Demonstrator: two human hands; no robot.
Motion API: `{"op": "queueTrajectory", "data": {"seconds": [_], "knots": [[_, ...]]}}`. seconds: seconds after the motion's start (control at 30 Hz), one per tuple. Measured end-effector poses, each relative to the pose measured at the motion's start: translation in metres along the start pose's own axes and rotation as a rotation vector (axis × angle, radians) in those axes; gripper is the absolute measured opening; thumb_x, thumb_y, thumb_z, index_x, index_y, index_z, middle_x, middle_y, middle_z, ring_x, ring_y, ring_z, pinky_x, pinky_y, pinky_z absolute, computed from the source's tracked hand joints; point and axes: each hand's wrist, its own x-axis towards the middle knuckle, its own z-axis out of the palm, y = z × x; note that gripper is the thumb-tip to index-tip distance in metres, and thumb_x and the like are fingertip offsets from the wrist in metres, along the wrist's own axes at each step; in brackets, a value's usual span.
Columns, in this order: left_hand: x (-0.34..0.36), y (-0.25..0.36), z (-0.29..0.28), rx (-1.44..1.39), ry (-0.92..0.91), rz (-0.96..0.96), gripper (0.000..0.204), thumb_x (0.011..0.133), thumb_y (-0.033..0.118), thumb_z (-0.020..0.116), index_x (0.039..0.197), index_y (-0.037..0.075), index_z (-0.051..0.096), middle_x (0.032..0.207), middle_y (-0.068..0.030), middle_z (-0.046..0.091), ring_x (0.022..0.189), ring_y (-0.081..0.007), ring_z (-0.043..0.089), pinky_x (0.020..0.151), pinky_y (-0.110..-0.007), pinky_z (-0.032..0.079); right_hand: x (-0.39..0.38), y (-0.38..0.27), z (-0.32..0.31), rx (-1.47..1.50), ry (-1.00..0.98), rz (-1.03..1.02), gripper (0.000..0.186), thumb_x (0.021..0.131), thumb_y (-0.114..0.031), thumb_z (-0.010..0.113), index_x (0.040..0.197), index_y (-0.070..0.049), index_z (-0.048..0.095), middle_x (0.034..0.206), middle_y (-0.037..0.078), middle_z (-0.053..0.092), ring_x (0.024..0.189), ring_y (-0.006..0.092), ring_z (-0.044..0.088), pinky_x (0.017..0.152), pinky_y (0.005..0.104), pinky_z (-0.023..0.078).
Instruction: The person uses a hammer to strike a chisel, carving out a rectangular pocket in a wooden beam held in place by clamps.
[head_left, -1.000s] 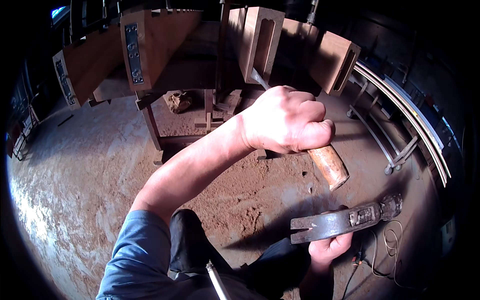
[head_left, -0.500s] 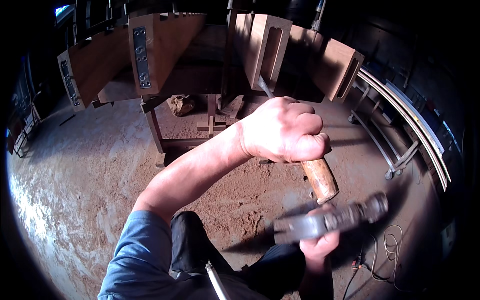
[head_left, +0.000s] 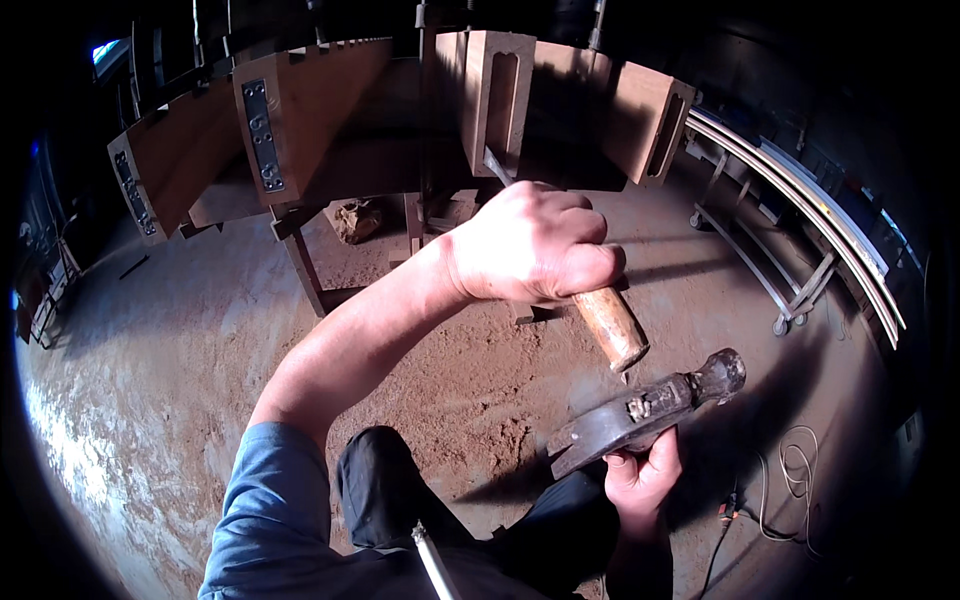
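Two wooden pieces (head_left: 320, 125) on the left already carried metal plates (head_left: 262, 130) in their ends; two slotted pieces (head_left: 482, 105) on the right had none, so about half looked finished. The left hand (head_left: 540, 243) gripped the chisel (head_left: 612, 332), its tip at one slot's lower end. The right hand (head_left: 645, 482) clasped the hammer (head_left: 610, 420) near the chisel's handle.

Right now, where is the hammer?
In the head view, the hammer is right of centre in the lower half, held in the right hand, just below the wooden chisel handle's free end.
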Motion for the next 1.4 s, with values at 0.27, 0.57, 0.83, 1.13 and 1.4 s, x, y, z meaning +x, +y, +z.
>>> {"op": "queueTrajectory", "data": {"seconds": [0.27,0.57,0.83,1.13,1.4], "knots": [[0.060,-0.060,-0.040,-0.521,0.529,-0.718,0.027,0.088,0.023,0.080,0.104,0.008,0.063,0.083,-0.0035,0.063,0.070,-0.0092,0.062,0.059,-0.028,0.051,-0.020,0.010,-0.015,0.170,0.040,0.390,0.040,0.090,-0.026,0.082,0.112,0.000,0.061,0.081,0.000,0.066,0.066,0.0075,0.060,0.062,0.0252,0.052],[0.065,-0.083,-0.036,-0.518,0.610,-0.824,0.025,0.095,0.018,0.077,0.101,0.010,0.054,0.067,0.0010,0.055,0.046,-0.0086,0.050,0.041,-0.025,0.039,-0.011,0.019,-0.026,0.234,0.057,0.476,0.023,0.093,-0.008,0.072,0.109,0.000,0.059,0.077,0.000,0.060,0.059,0.0073,0.056,0.055,0.0253,0.049],[0.074,-0.065,-0.034,-0.445,0.566,-0.907,0.024,0.094,0.015,0.077,0.097,0.010,0.054,0.065,0.0020,0.054,0.046,-0.0074,0.048,0.041,-0.025,0.038,0.064,0.016,-0.043,0.173,-0.010,0.311,0.016,0.097,-0.008,0.068,0.107,-0.001,0.057,0.074,0.001,0.061,0.055,0.0077,0.054,0.051,0.0245,0.045],[0.073,-0.066,-0.034,-0.404,0.517,-0.957,0.024,0.093,0.014,0.077,0.096,0.011,0.054,0.066,0.0015,0.056,0.045,-0.0066,0.048,0.040,-0.024,0.037,0.231,-0.075,-0.041,-0.055,-0.123,-0.145,0.044,0.100,-0.033,0.071,0.129,-0.001,0.062,0.072,-0.002,0.057,0.053,0.0039,0.049,0.045,0.0211,0.038],[0.080,-0.068,-0.026,-0.476,0.512,-0.963,0.020,0.095,0.011,0.074,0.097,0.010,0.054,0.063,0.0024,0.054,0.045,-0.0070,0.048,0.040,-0.024,0.037,0.267,-0.189,-0.010,-0.790,-0.126,-0.297,0.045,0.107,-0.041,0.053,0.089,-0.002,0.064,0.065,0.003,0.055,0.053,0.0116,0.051,0.054,0.0306,0.041]]}}
